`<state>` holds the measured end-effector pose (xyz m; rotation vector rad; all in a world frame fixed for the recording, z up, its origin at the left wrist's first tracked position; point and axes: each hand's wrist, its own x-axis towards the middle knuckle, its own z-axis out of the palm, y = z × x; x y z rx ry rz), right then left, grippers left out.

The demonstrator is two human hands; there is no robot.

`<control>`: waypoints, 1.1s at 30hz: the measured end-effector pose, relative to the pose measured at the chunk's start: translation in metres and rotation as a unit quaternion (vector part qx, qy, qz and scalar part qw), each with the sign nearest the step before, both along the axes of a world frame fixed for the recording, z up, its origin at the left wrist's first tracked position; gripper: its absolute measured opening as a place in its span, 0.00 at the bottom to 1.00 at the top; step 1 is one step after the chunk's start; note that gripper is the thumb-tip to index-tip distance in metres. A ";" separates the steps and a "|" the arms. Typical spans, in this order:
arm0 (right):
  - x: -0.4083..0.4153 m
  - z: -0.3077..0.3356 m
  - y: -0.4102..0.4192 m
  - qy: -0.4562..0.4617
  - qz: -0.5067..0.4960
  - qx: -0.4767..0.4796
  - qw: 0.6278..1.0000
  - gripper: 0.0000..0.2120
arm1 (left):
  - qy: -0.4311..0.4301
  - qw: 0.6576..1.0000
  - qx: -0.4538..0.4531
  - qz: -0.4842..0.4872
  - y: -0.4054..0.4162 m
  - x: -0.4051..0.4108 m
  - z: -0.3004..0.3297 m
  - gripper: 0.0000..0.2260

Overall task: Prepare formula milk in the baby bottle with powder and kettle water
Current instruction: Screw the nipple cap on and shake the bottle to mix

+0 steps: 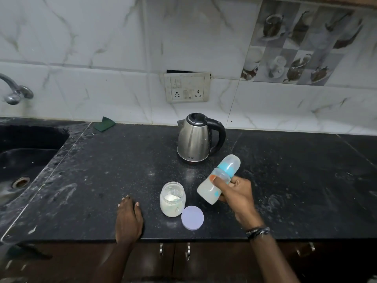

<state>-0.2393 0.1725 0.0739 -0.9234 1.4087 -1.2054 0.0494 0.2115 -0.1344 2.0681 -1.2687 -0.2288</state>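
Nearest me, my left hand rests flat on the tabletop, while my right hand curls around the capped baby bottle, tilted above it near the kettle: light, smooth plastic, best held mid-body.

My right hand grips the baby bottle above the dark surface, tilted with its capped top toward the steel kettle and cloudy liquid in its lower end. My left hand rests flat near the front edge. Between my hands stands the open powder jar, its pale lid lying just beside it. I see a sink at far left.
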 end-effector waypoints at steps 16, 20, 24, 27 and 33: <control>-0.007 0.014 0.001 0.110 0.056 -0.018 0.992 0.17 | 0.022 1.000 -0.008 0.011 0.004 -0.005 0.006 0.16; -0.007 0.010 -0.001 0.208 0.084 -0.080 0.971 0.13 | 0.022 1.000 -0.013 0.012 0.003 -0.004 0.006 0.16; -0.010 0.012 -0.001 0.205 0.111 -0.065 0.970 0.19 | 0.020 1.000 -0.004 0.011 0.004 -0.004 0.007 0.17; -0.007 0.007 -0.002 0.220 0.113 -0.103 0.963 0.12 | 0.020 1.000 -0.004 0.010 0.004 -0.004 0.009 0.17; -0.004 0.006 -0.003 0.179 0.116 -0.093 0.972 0.09 | 0.027 1.000 0.000 0.012 0.005 -0.003 0.009 0.17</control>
